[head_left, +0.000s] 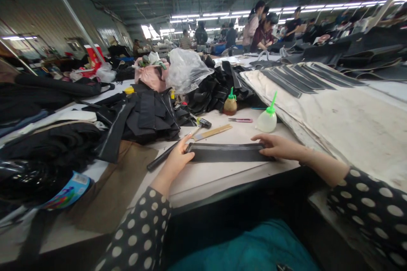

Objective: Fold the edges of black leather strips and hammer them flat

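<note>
A black fabric strip (229, 153) with a greyish band along its far edge lies crosswise before me, just above the white tabletop (203, 178). My left hand (178, 159) grips its left end, thumb on top. At the other end, my right hand (280, 147) pinches the strip between thumb and fingers. Beyond it are a wooden ruler (213, 132), a hammer (203, 123) with a black head, and pink-handled thread snips (241, 120). A translucent squeeze bottle (267, 121) with a green nozzle stands past my right hand; a brownish one (230, 105) is farther back.
Black fabric pieces (146, 112) are heaped at the left, near a clear plastic bag (187, 70). On the right, several dark strips (302, 77) lie on a pale cloth-covered board (359, 114). A large labelled bottle (68, 190) is at the near left. Other people work farther back.
</note>
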`<act>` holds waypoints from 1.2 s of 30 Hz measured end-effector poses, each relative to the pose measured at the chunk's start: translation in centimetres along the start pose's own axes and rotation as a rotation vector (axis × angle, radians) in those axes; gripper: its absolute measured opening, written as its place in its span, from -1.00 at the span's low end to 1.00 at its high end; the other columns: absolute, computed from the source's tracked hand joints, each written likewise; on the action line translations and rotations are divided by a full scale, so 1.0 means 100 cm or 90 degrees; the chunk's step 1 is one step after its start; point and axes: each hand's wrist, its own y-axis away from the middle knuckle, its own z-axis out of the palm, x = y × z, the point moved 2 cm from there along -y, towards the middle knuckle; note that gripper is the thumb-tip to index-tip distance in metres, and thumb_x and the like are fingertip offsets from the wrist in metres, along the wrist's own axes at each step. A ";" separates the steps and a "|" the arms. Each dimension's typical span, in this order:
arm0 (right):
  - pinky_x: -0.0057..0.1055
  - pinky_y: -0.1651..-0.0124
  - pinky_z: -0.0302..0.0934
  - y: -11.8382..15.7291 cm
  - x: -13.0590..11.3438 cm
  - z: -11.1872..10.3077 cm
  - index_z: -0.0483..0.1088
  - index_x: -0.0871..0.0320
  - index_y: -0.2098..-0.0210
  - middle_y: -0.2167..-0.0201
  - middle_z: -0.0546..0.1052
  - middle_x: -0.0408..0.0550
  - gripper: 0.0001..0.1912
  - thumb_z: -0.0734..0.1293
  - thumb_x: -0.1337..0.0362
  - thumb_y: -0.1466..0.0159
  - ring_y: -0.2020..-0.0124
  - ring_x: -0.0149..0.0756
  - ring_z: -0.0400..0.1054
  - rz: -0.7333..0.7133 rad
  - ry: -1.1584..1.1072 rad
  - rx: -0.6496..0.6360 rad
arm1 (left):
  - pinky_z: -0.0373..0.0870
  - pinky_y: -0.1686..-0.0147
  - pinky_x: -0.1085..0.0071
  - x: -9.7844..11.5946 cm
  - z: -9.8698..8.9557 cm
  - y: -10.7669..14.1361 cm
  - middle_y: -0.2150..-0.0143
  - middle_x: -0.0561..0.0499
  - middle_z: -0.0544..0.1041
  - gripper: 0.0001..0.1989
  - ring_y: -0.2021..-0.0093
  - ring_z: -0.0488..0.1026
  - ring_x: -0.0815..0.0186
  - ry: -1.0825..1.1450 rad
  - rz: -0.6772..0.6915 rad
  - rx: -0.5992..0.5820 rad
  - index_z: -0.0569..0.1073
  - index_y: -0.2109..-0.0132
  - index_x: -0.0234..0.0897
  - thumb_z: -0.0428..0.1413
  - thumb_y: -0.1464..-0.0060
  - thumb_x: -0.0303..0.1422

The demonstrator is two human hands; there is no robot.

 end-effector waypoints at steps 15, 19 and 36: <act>-0.50 0.28 0.12 -0.021 -0.022 0.017 0.16 0.18 -0.13 0.38 0.35 -0.17 -0.32 0.20 0.51 0.02 0.38 -0.40 0.24 -0.078 0.130 0.086 | 0.31 0.02 0.25 0.050 0.060 0.024 0.10 -0.07 0.44 -0.70 0.08 0.37 0.25 -0.508 0.323 -0.069 0.38 0.06 -0.25 -0.10 -0.08 -0.48; -0.51 0.30 0.11 -0.025 -0.025 0.021 0.15 0.23 -0.14 0.39 0.39 -0.16 -0.32 0.22 0.50 0.00 0.38 -0.39 0.26 -0.075 0.144 0.092 | 0.32 0.05 0.31 0.046 0.118 -0.002 0.13 -0.06 0.44 -0.72 0.10 0.36 0.27 -0.581 0.367 -0.162 0.40 0.10 -0.26 -0.11 -0.10 -0.54; -0.45 0.16 0.11 -0.001 -0.012 0.037 0.43 0.20 0.18 0.31 0.44 -0.04 -0.80 0.25 0.38 -0.21 0.24 -0.33 0.28 -0.120 0.299 0.304 | 0.30 0.14 0.32 0.020 0.138 -0.022 0.21 -0.04 0.39 -0.72 0.19 0.31 0.26 -0.646 0.399 -0.112 0.41 0.06 -0.24 -0.11 -0.16 -0.47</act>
